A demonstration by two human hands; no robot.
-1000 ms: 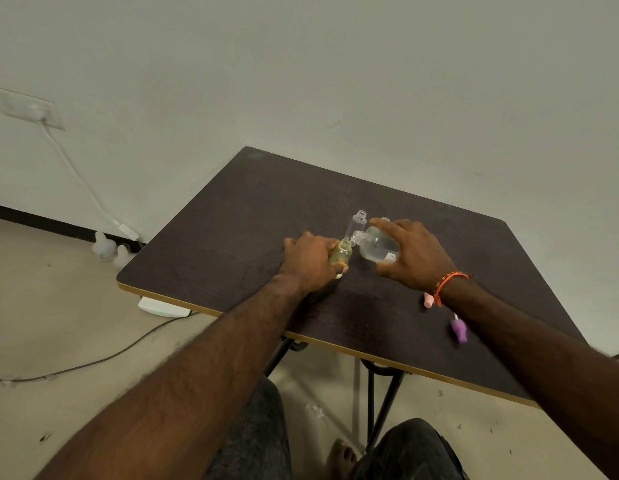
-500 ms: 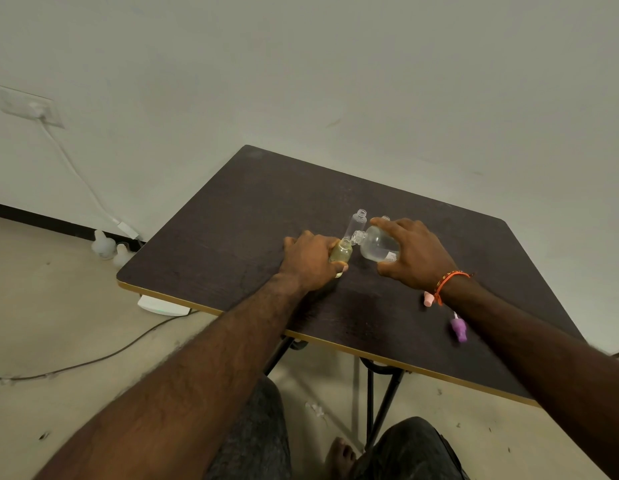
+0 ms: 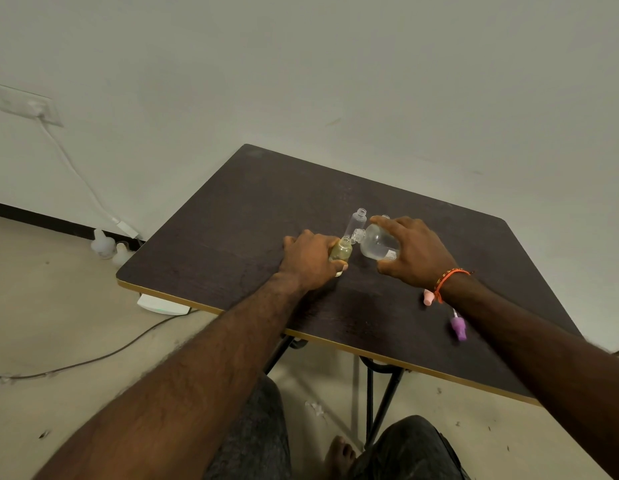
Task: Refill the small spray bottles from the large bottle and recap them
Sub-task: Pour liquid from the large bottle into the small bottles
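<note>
My left hand [image 3: 310,259] grips a small spray bottle [image 3: 341,250] holding yellowish liquid, upright on the dark table [image 3: 232,237]. My right hand [image 3: 413,251] holds the large clear bottle [image 3: 377,242] tipped sideways, its neck touching the small bottle's open mouth. A second small clear bottle [image 3: 356,221], uncapped and empty-looking, stands just behind them. A pink spray cap [image 3: 428,297] and a purple spray cap [image 3: 458,327] lie on the table beside my right forearm.
The table's near edge runs just below my forearms. On the floor at the left are white bottles [image 3: 102,244], a white device [image 3: 162,304] and a cable [image 3: 93,358]. My knees and a foot show under the table.
Almost nothing differs: both hands keep their hold and the large bottle stays tipped against the small one.
</note>
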